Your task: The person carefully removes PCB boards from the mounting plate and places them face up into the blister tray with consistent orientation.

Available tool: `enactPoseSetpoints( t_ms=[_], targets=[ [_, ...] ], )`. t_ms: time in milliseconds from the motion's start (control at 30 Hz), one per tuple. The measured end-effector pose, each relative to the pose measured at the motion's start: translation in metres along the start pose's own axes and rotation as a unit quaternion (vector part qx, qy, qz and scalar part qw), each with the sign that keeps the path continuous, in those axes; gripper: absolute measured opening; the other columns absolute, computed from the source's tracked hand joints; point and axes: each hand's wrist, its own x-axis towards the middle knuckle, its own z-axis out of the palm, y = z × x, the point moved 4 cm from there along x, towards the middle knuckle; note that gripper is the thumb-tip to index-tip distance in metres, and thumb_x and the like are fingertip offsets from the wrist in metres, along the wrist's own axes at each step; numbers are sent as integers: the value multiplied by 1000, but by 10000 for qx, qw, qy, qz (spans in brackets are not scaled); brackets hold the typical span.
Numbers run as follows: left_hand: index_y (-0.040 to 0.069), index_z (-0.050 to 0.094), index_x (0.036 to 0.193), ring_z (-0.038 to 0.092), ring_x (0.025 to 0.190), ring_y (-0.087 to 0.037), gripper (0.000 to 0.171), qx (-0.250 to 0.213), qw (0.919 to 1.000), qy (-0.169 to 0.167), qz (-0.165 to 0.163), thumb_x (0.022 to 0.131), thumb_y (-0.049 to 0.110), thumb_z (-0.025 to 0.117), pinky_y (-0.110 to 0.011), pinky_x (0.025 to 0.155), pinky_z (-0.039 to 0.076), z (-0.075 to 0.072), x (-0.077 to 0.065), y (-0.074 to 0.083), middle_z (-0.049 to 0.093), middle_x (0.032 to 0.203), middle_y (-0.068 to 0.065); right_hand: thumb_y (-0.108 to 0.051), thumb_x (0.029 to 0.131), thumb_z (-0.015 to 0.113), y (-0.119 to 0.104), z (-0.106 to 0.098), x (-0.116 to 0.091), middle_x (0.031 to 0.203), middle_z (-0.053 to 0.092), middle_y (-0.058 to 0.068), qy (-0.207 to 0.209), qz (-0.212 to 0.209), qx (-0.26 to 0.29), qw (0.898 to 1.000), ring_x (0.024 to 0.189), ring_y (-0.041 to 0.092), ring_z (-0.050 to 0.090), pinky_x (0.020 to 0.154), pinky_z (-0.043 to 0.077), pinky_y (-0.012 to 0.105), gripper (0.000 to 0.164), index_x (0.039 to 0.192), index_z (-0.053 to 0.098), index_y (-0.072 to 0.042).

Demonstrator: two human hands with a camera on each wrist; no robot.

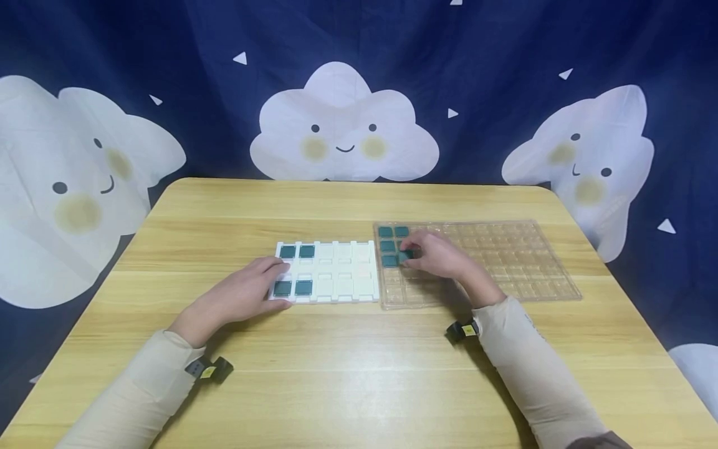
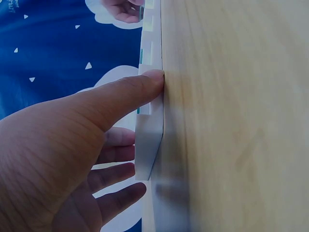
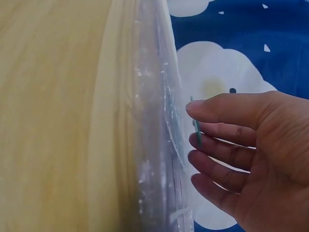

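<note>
My left hand [image 1: 241, 292] holds the left end of a white slotted tray [image 1: 343, 272]. Its thumb [image 2: 145, 84] presses the tray's near side wall, and the other fingers lie round the left end. Dark green square pieces [image 1: 303, 287] sit in the tray's two left columns. My right hand [image 1: 440, 254] is over the left part of a clear plastic tray [image 1: 505, 274] with many pockets. Between thumb and fingers it pinches a thin green square piece [image 3: 198, 133], seen edge-on above the clear tray. Several more green squares [image 1: 388, 246] lie in the clear tray's left pockets, partly hidden by the hand.
Both trays lie side by side on a wooden table [image 1: 336, 362], their facing edges almost touching. Behind the table hangs a dark blue curtain [image 1: 482, 50] with cloud prints. A small black camera [image 1: 462, 330] is strapped at the right wrist, another [image 1: 210, 369] at the left.
</note>
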Motion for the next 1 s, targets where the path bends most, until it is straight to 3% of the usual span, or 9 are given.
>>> enactPoseSetpoints(
  t_ms=[1000],
  targets=[
    [-2,44,144,39,134,-37,82,41,9999,-16,-102,87,52,68,-52,112,33,-1,-2,1,42,145,-22,-17,82,79,8,3,1,123,64,11,-117,15,-321,9994,119,34,55,104,41,51,33,113,71,-8]
  ],
)
